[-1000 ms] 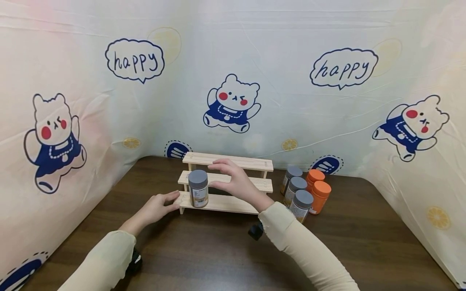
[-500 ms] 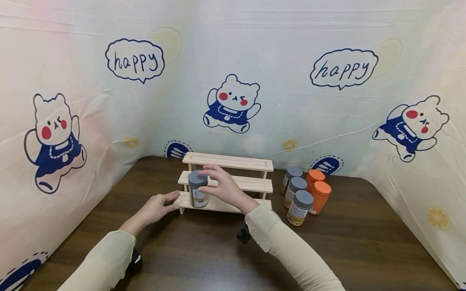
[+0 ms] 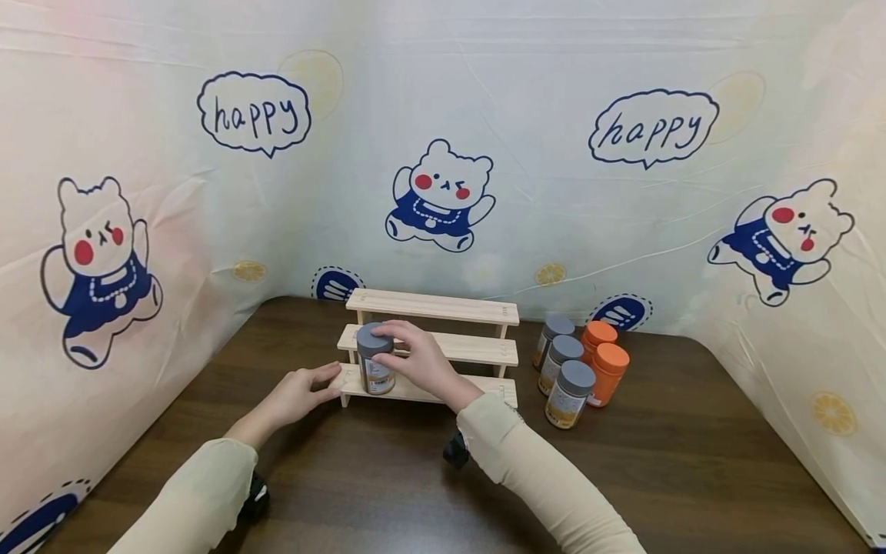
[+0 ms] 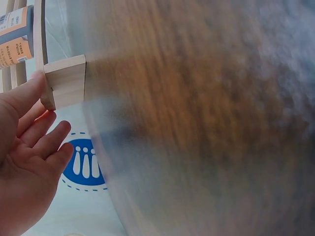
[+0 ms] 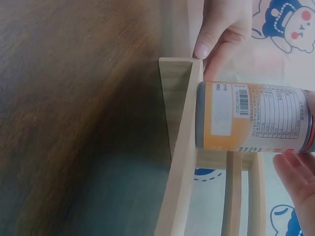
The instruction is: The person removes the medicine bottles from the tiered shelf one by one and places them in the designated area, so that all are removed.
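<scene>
On the left end of the lowest step of a three-tier wooden rack (image 3: pixel 443 392) stands an upright jar (image 3: pixel 377 377) with a grey lid. My right hand (image 3: pixel 422 360) holds that jar by its lid, thumb on the near side and fingers over the top and far side. In the right wrist view the jar (image 5: pixel 246 118) shows a printed label with a barcode, its base against the step. My left hand (image 3: pixel 298 396) pinches the left end of the lowest step. The left wrist view has the thumb and fingers of this hand (image 4: pixel 34 162) at the board's corner.
Right of the rack, three grey-lidded jars (image 3: pixel 571 396) and two orange jars (image 3: pixel 611 373) stand grouped on the dark wooden table (image 3: pixel 388 485). A printed cloth (image 3: pixel 526 192) hangs behind and along both sides.
My right hand has moved left and its fingers have come onto the grey lid of the jar. The left hand stays at the rack's end, and the jar remains on the lowest step.
</scene>
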Demonstrator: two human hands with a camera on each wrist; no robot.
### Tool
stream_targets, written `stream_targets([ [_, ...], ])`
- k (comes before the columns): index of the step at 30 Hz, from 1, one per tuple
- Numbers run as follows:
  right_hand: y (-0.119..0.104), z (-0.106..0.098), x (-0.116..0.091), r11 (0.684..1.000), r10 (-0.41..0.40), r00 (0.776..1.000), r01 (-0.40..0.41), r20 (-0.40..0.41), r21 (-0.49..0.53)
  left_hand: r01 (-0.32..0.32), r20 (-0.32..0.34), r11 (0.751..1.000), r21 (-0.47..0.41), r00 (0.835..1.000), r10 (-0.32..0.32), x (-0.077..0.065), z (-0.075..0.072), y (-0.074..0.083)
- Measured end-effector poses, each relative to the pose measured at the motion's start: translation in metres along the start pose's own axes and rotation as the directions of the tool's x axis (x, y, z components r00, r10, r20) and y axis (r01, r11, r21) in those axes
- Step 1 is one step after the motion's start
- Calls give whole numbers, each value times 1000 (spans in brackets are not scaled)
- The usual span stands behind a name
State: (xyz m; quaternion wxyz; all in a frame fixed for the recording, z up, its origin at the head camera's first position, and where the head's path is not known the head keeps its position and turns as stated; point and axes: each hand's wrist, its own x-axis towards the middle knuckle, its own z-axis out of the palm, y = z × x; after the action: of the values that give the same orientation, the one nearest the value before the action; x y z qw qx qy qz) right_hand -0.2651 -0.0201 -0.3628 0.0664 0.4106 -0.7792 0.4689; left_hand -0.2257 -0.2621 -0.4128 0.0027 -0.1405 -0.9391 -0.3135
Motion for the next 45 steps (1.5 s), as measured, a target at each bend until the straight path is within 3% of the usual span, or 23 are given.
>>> stream_targets([
  [9,0,1,0,1000,13,1000,-13,-7,11,12,0,1000,-1,1000,-12,0,1,0],
  [23,-4,-9,-5,1000,-1,999,2,-42,10,-22,-18,1000,15,1000,22,0,0,3],
  [35,-27,-46,-19,996,-32,995,40,-93,84,-27,-19,999,28,999,28,-1,0,3],
  [42,-68,-79,-38,992,-72,988,86,-134,96,-35,-27,999,35,999,36,0,0,3],
  [45,-72,-91,-44,993,-69,986,82,-152,82,-37,-27,999,37,999,38,0,0,3],
])
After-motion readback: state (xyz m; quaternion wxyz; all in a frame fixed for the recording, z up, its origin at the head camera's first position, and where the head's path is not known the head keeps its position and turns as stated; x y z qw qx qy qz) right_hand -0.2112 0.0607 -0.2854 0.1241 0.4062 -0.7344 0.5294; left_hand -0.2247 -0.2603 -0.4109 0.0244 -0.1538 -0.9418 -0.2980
